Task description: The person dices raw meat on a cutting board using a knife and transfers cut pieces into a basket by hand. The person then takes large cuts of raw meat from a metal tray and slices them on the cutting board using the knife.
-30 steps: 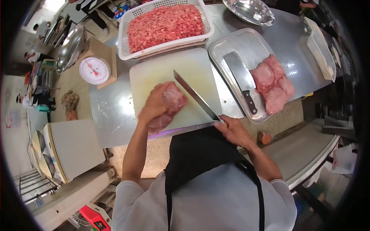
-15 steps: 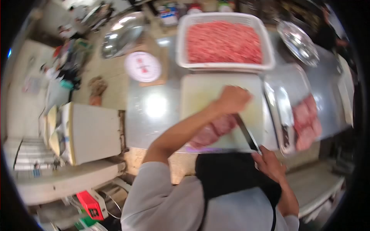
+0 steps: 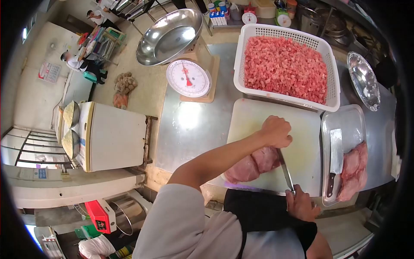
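My left hand is closed in a fist over the white cutting board, just beyond the far end of a piece of raw pink meat. Whatever its fingers grip is hidden beneath them. Near the board's front edge, my right hand is wrapped around the handle of a knife. The narrow blade points away from me along the right side of the meat, its tip end reaching up by my left hand.
A white basket of diced meat stands behind the board. At right, a clear tray holds a cleaver and more raw meat. A dial scale with a steel pan stands at left; a metal bowl sits far right.
The view has swung, so the table and its things appear farther right and lower, and the blur has gone. My hands keep much the same places over the board and on the knife.
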Demonstrator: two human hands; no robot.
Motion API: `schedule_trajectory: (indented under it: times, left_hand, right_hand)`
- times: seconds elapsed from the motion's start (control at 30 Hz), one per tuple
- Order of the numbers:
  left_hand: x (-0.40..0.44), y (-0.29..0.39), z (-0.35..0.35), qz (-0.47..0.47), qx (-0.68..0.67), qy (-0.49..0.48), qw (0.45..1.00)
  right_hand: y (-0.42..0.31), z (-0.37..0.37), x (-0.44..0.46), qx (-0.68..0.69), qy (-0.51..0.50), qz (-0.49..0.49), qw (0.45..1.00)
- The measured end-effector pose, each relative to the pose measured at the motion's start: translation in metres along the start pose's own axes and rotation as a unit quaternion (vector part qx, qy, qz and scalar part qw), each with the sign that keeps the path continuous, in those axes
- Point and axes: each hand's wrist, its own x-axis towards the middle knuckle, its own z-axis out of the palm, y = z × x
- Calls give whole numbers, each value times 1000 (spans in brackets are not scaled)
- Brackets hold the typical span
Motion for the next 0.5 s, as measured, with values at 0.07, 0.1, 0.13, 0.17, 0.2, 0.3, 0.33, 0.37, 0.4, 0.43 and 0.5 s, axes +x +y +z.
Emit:
schedule_trajectory:
  times: [0.07,0.1,0.13,0.17,0.2,0.3,0.33,0.37,0.4,0.43,0.5]
  left_hand:
    - [-4,-3,-2,-17,-12,-3,1000]
    - [-5,-3,-1,-24,-18,-5,1000]
    - [-6,-3,3,-19,-18,3,1000]
    - [-5,-7,6,-15,-17,14,1000]
    - [-4,-9,7,-10,-15,26,999]
    - [-5,-16,11,-17,5,56,998]
    - [-4,-16,10,-21,14,56,998]
    - [-4,-15,10,-25,23,55,998]
    - [-5,-13,12,-31,30,52,998]
    - [-5,-14,16,-27,35,60,997]
    - [-2,-22,20,-22,46,79,996]
  right_hand:
    - [11,9,7,34,-13,-24,999]
    - [11,10,9,37,-10,-28,999]
    - [11,10,8,37,-9,-32,999]
    - [11,10,9,26,-9,-33,999]
    - [10,11,11,15,-8,-35,999]
    - [16,19,19,15,-6,-46,999]
    - [20,25,24,21,-5,-50,999]
    - [28,34,31,36,4,-64,997]
    - [41,47,38,51,11,-76,996]
    - [48,56,41,64,19,-87,994]
    - [54,64,50,38,37,-105,993]
